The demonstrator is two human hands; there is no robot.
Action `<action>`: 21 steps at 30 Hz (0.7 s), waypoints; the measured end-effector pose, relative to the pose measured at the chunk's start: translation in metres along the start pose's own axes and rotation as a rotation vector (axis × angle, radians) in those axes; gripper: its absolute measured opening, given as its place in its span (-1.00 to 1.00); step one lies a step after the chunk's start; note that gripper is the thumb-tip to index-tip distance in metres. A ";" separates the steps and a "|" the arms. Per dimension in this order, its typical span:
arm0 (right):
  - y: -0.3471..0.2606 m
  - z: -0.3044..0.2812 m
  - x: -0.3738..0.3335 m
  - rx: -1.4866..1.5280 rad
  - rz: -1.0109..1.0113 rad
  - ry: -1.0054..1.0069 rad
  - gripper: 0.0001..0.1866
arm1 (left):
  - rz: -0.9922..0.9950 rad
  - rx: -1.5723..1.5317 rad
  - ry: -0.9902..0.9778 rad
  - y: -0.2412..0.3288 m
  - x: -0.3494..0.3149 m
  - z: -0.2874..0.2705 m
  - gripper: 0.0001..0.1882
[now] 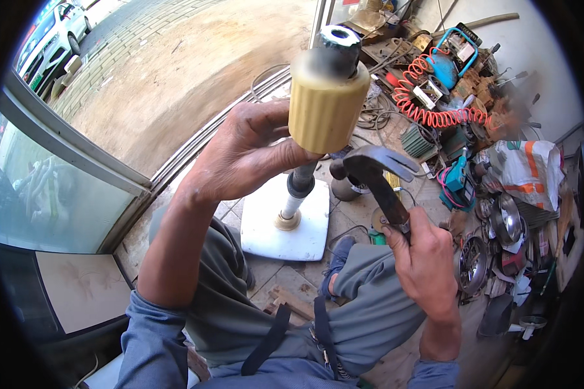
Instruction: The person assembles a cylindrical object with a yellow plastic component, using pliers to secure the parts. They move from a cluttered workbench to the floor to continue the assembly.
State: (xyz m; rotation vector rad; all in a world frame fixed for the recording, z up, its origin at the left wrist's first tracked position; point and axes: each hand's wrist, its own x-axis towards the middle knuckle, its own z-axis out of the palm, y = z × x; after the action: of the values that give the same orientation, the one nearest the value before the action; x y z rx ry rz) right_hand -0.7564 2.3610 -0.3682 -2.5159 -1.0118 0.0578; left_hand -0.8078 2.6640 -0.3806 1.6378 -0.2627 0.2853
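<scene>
My left hand (243,152) is closed around the lower side of a ribbed pale-yellow plastic cylinder (329,120). A dark fitting with a round hole (341,37) sticks up from the cylinder's top; part of it is blurred. Beneath the cylinder, a grey and white pole (300,181) runs down to a white square base (256,227) on the floor between my feet. My right hand (428,262) grips a claw hammer (379,175) by its handle, just below the head. The hammer head is close to the cylinder's lower right side, and I cannot tell whether they touch.
At the right lie a coiled orange hose (428,117), a teal power tool (459,185), a white sack with orange stripes (529,172) and metal wheel rims (474,262). A glass door (58,188) stands at the left. Outside is a parked car (52,42).
</scene>
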 end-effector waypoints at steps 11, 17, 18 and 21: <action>-0.002 0.018 0.021 -0.060 -0.044 -0.061 -0.71 | 0.015 0.042 -0.004 -0.001 0.001 0.001 -0.61; 0.001 0.012 0.029 -0.012 0.024 -0.075 -0.71 | 0.021 0.079 0.013 -0.002 0.000 0.001 -0.60; 0.000 0.012 0.030 -0.049 -0.009 -0.087 -0.71 | 0.026 0.073 0.014 -0.003 0.000 0.002 -0.59; -0.003 0.011 0.034 -0.093 -0.060 -0.110 -0.70 | 0.050 0.066 0.031 -0.009 -0.003 0.001 -0.58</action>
State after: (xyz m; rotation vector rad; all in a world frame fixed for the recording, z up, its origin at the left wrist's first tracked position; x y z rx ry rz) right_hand -0.7357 2.3895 -0.3733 -2.5881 -1.1580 0.1362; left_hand -0.8072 2.6636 -0.3901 1.6918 -0.2738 0.3600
